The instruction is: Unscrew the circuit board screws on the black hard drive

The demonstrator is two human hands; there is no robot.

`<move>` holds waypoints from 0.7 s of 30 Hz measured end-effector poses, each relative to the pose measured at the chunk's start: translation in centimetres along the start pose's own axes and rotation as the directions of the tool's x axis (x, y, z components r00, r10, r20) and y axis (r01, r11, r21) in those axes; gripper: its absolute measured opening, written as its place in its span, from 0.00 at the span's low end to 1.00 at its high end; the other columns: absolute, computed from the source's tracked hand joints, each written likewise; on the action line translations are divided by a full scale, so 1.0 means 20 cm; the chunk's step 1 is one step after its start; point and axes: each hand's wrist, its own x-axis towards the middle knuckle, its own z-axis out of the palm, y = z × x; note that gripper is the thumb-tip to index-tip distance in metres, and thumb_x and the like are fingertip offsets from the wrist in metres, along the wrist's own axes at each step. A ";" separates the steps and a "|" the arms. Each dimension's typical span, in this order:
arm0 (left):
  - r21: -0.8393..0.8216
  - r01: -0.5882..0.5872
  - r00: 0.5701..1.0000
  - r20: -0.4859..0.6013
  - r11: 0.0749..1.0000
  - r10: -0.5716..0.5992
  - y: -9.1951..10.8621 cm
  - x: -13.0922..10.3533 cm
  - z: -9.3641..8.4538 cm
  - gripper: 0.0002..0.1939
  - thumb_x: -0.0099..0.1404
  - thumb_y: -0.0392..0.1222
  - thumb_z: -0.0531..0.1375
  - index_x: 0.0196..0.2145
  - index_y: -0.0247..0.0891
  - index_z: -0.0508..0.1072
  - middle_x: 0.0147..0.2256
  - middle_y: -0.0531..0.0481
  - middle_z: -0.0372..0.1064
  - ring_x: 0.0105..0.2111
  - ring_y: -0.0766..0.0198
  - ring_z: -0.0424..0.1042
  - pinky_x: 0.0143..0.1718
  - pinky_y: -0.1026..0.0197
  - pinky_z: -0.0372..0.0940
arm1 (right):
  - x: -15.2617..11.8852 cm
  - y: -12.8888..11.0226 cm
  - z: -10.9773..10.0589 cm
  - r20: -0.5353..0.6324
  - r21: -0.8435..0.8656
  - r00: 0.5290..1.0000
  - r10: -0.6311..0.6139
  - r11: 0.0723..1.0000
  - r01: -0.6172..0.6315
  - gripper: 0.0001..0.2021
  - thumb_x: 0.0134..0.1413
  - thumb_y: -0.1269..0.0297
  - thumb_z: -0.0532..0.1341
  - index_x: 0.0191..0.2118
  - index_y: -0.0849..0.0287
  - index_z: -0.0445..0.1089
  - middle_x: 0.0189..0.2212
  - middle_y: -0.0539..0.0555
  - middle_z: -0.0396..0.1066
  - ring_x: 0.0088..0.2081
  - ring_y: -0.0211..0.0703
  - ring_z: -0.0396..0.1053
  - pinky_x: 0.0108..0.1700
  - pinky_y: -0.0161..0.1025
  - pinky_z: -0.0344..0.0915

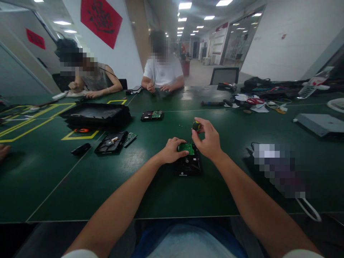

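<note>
- Hard drive [189, 165]: near side, centre, clasped by the left hand [172, 150].
- Right hand [209, 139] pinches a screwdriver [197, 125].
- Tilting it could make its tip slip, scratching the circuit board [190, 147].

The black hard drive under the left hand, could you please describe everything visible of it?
The hard drive is a flat, black box, apparently metal, with a green circuit board at its far end and a round silvery spot near the middle. It lies flat on the green table, board side up. The left hand rests at its left side, thumb over the board. The right hand holds a screwdriver at the board's right side; whether its tip touches is too small to tell.
</note>
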 end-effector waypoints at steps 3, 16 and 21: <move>0.009 -0.007 1.000 0.001 1.000 0.006 0.00 0.00 0.00 0.29 0.67 0.57 0.64 0.60 0.39 0.73 0.51 0.40 0.68 0.54 0.45 0.66 0.63 0.41 0.59 | 0.00 0.00 0.00 0.008 -0.024 1.000 -0.001 1.000 0.001 0.22 0.64 0.63 0.63 0.62 0.48 0.64 0.50 0.57 0.71 0.42 0.49 0.74 0.44 0.51 0.79; 0.000 -0.001 1.000 -0.004 1.000 0.001 0.00 -0.01 0.00 0.29 0.67 0.56 0.64 0.60 0.41 0.73 0.51 0.40 0.68 0.55 0.45 0.66 0.63 0.41 0.58 | 0.00 0.00 0.00 0.000 -0.052 1.000 0.010 0.999 -0.010 0.24 0.64 0.63 0.63 0.63 0.46 0.63 0.49 0.56 0.71 0.40 0.48 0.73 0.44 0.52 0.79; -0.006 0.003 1.000 0.005 1.000 -0.003 0.01 -0.01 -0.01 0.28 0.67 0.56 0.64 0.60 0.41 0.73 0.52 0.40 0.68 0.55 0.45 0.66 0.63 0.41 0.59 | 0.00 -0.01 0.00 0.011 0.002 1.000 0.011 1.000 -0.011 0.23 0.66 0.64 0.60 0.65 0.46 0.62 0.52 0.57 0.71 0.43 0.48 0.74 0.47 0.52 0.79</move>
